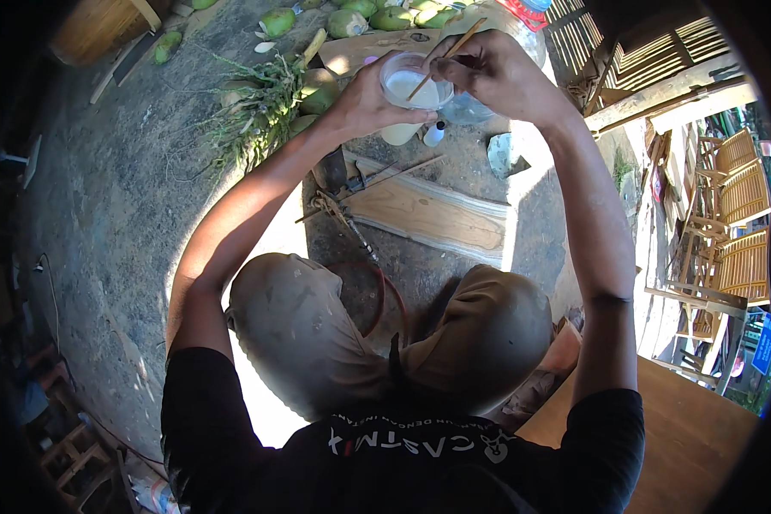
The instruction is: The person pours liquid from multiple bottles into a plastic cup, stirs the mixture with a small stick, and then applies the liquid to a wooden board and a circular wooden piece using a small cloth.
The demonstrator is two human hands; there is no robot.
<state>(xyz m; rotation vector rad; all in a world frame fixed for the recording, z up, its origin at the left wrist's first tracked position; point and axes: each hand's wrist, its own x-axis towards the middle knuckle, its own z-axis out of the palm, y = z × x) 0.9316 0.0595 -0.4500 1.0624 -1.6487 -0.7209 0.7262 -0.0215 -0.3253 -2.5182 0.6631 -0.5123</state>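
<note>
My left hand (361, 104) is closed around a clear plastic cup (394, 70), held up in front of me. Cloudy whitish liquid (403, 86) sits inside it. Between the fingers of my right hand (499, 75) is a thin wooden stick (466, 37), tilted, its lower end dipping into the cup. Below the cup, a small white bottle (434, 134) with a dark cap stands on the floor. Close by it is a clear container (467, 109), partly covered by my right hand. A pale rounded thing (398, 134) shows under the cup, mostly hidden.
A flat wooden board (428, 212) lies on the concrete floor before my bent knees. Green coconuts (351, 23) and a cut bunch of stalks (270, 111) lie beyond on the left. A red hose (392, 295) runs between my legs. Bamboo chairs (737, 206) stand at right.
</note>
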